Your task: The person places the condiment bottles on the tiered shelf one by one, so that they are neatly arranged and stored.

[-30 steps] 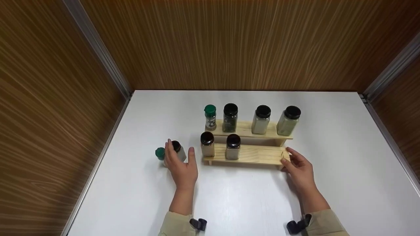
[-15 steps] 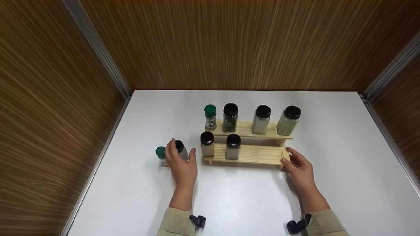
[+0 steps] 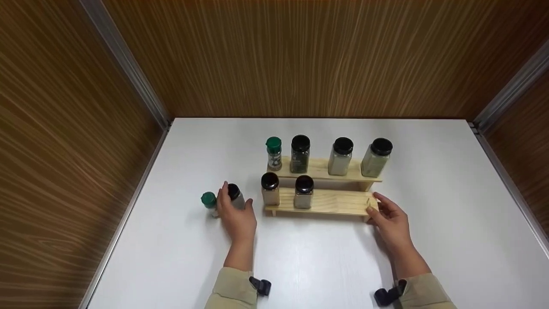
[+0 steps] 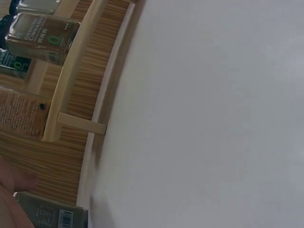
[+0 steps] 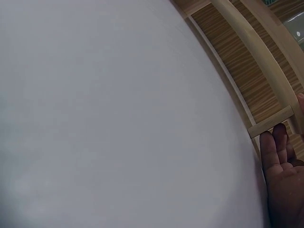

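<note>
My left hand (image 3: pixel 238 219) is round a black-capped spice jar (image 3: pixel 236 198), fingers along its left side and thumb at its right. In the left wrist view the thumb lies close against this jar (image 4: pixel 52 211), whose base is at the white tabletop. A green-capped spice jar (image 3: pixel 210 201) stands just left of the fingers, partly hidden. My right hand (image 3: pixel 391 221) pinches the right end of a two-tier wooden spice rack (image 3: pixel 339 202), thumb on top and fingers at the end. In the right wrist view, fingertips (image 5: pixel 280 135) reach the rack's leg (image 5: pixel 270 122).
On the rack's upper tier stand a green-capped jar (image 3: pixel 274 153) and several black-capped ones (image 3: pixel 341 159). Two black-capped jars (image 3: pixel 270 189) occupy the left half of the lower tier. Wood-grain walls (image 3: pixel 300 60) enclose the white table (image 3: pixel 309 262) at back and sides.
The left hand has shifted slightly right and its thumb has drawn in toward the jar. That jar has moved a little right, away from the green-capped one. The right hand holds still.
</note>
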Available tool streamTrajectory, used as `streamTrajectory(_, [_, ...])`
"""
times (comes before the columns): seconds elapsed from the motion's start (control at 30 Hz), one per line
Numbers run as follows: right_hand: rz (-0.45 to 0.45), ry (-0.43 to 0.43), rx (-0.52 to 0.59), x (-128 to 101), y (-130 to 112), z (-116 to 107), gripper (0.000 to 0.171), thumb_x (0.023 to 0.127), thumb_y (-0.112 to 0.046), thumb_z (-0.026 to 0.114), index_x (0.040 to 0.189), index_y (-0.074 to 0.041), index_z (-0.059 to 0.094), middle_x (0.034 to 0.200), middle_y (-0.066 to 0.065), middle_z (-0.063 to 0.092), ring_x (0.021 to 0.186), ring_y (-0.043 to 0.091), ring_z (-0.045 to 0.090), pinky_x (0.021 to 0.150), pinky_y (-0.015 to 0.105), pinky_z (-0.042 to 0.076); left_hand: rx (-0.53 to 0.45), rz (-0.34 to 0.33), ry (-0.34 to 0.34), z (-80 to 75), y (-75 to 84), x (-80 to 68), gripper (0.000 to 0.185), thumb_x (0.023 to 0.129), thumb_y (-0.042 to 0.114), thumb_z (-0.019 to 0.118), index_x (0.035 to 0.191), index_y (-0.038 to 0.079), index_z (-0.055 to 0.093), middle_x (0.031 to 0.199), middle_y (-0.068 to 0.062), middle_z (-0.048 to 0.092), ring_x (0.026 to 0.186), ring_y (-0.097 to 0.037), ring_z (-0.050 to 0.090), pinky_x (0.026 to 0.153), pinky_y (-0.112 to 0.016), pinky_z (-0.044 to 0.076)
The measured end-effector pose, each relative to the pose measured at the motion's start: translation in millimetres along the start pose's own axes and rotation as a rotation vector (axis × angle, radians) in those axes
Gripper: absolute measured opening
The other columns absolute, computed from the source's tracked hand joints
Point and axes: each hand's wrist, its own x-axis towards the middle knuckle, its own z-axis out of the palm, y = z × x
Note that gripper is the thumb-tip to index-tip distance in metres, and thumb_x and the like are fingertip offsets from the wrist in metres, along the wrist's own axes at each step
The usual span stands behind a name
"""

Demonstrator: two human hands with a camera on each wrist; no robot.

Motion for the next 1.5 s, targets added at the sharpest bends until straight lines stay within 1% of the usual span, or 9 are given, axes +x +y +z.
streamTrajectory(0.27, [-0.004,-0.007,0.018,-1.0,-0.2,-0.5,0.055,0.098,0.009,0.07,0.15,0.007,0.053,0.11,0.005,0.065,0.085,0.008,0.068,0.067,0.023,0.062,0.024,0.063,0.008,0.9,-2.9,-0.8,0.078,0.081,-0.01,0.085,0.15,0.004,0.052,0.153,-0.024,0.048,0.147,-0.043,0.04,0.123,-0.053,0.034])
streamTrajectory(0.4, [-0.006,-0.004,0.005,-0.9,0.3,-0.1,0.054,0.098,0.008,0.07,0.15,0.007,0.054,0.11,0.004,0.065,0.085,0.008,0.069,0.067,0.023,0.062,0.02,0.079,0.013,1.6,-6.3,-1.0,0.075,0.081,-0.011,0.084,0.148,0.005,0.055,0.15,-0.021,0.053,0.145,-0.04,0.044,0.122,-0.05,0.037])
streamTrajectory(0.57, [-0.002,0.008,-0.004,0.0,0.7,0.1,0.054,0.097,0.009,0.07,0.149,0.006,0.055,0.109,0.005,0.065,0.084,0.007,0.068,0.067,0.023,0.062,0.018,0.096,0.023,3.0,-8.5,-0.5,0.071,0.081,-0.01,0.085,0.144,0.005,0.059,0.145,-0.021,0.058,0.141,-0.04,0.049,0.12,-0.05,0.039])
streamTrajectory(0.73, [0.023,-0.004,-0.02,-0.8,0.5,0.2,0.055,0.099,0.006,0.07,0.151,0.004,0.054,0.112,0.005,0.064,0.087,0.007,0.068,0.069,0.024,0.063,0.032,0.089,0.039,3.7,-10.8,0.0,0.069,0.081,-0.011,0.084,0.144,0.005,0.06,0.144,-0.021,0.058,0.14,-0.04,0.05,0.12,-0.049,0.04])
streamTrajectory(0.87, [0.034,-0.01,-0.027,-1.4,0.4,-0.5,0.055,0.099,0.004,0.07,0.152,0.003,0.053,0.113,0.006,0.064,0.087,0.008,0.068,0.07,0.024,0.063,0.049,0.083,0.031,2.8,-10.4,-0.9,0.07,0.083,-0.011,0.081,0.147,0.006,0.058,0.145,-0.021,0.058,0.141,-0.04,0.05,0.12,-0.05,0.04])
streamTrajectory(1.0, [0.015,-0.002,-0.004,-1.6,-0.2,0.0,0.055,0.098,0.007,0.07,0.15,0.005,0.054,0.111,0.006,0.064,0.085,0.009,0.068,0.067,0.024,0.063,0.039,0.04,0.027,2.7,-8.7,-0.4,0.073,0.085,-0.007,0.082,0.151,0.006,0.053,0.148,-0.022,0.058,0.142,-0.039,0.05,0.119,-0.051,0.041])
streamTrajectory(1.13, [0.003,-0.003,0.012,-1.4,0.4,-0.1,0.055,0.098,0.008,0.07,0.15,0.007,0.054,0.11,0.006,0.064,0.085,0.009,0.068,0.067,0.023,0.063,0.01,0.01,0.051,2.0,-8.2,0.5,0.071,0.083,-0.006,0.085,0.146,0.004,0.054,0.144,-0.022,0.061,0.138,-0.039,0.054,0.115,-0.052,0.045])
streamTrajectory(1.33, [-0.004,0.002,0.014,-0.3,1.0,-0.2,0.054,0.098,0.009,0.07,0.15,0.007,0.054,0.11,0.004,0.065,0.087,0.008,0.069,0.068,0.024,0.063,-0.028,0.032,0.052,-0.7,-10.0,1.3,0.067,0.079,-0.007,0.087,0.139,0.002,0.059,0.138,-0.021,0.066,0.133,-0.039,0.059,0.113,-0.052,0.047])
streamTrajectory(1.5, [0.009,0.004,0.0,0.0,-0.3,-0.9,0.055,0.098,0.008,0.07,0.15,0.006,0.054,0.111,0.003,0.066,0.086,0.008,0.069,0.068,0.024,0.063,-0.03,0.059,0.042,-6.4,-7.7,-2.5,0.067,0.075,-0.01,0.088,0.136,0.001,0.062,0.135,-0.021,0.065,0.128,-0.041,0.061,0.109,-0.054,0.05])
